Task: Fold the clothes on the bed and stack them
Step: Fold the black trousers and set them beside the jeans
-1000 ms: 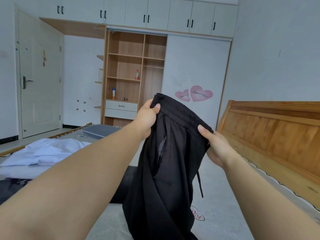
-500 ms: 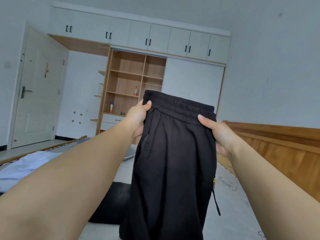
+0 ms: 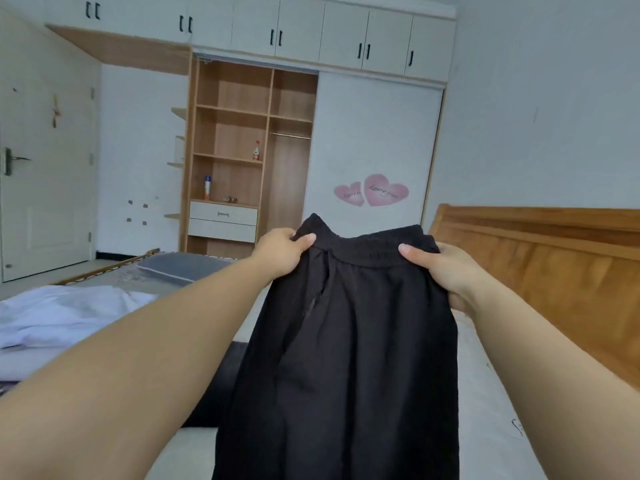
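Note:
A pair of black trousers (image 3: 349, 358) with an elastic waistband hangs in front of me over the bed (image 3: 491, 410). My left hand (image 3: 282, 252) pinches the waistband's left end, thumb on the near side. At the right end my right hand (image 3: 440, 271) grips the waistband. The legs drop out of the bottom of the view. A pale lilac-white garment (image 3: 65, 315) lies crumpled on the bed at the left. Another dark garment (image 3: 221, 382) lies flat on the bed behind the trousers, mostly hidden.
A wooden headboard (image 3: 554, 271) runs along the bed's right side. A grey pillow (image 3: 183, 266) lies at the far end. Beyond stand an open wardrobe (image 3: 249, 150) with shelves and a white door (image 3: 45, 161) at the left.
The trousers have come down from near face height to chest level, and my view has tipped down. The waistband is now stretched level between both hands.

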